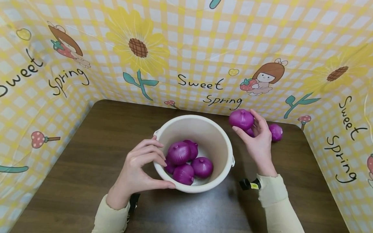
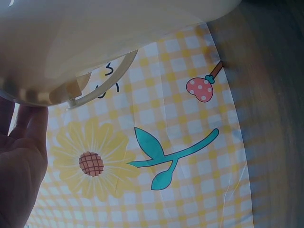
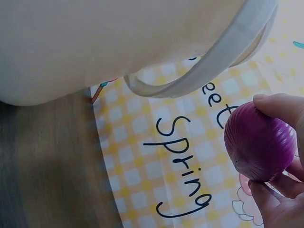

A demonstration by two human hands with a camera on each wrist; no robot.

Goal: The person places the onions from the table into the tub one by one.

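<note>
A cream bucket (image 1: pixel 194 189) stands on the table with several purple onions (image 1: pixel 179 153) lying in it. My left hand (image 1: pixel 138 166) holds the bucket's left rim, with the fingers over the edge and the thumb along the near side. In the left wrist view, the fingers (image 2: pixel 35 126) meet the bucket's rim. Right of the bucket, my right hand (image 1: pixel 257 140) grips a purple onion (image 1: pixel 242 119) between thumb and fingers, above the table. The right wrist view shows this onion (image 3: pixel 259 142) apart from the bucket wall (image 3: pixel 95 42).
Behind the right hand another onion (image 1: pixel 276 132) sits on the table, and a further purple onion (image 1: pixel 250 132) is mostly hidden under the held one. The brown wooden table (image 1: pixel 87 155) meets a yellow checked cloth (image 1: pixel 192 55) at the back and sides. A white handle (image 3: pixel 199 71) hangs on the bucket.
</note>
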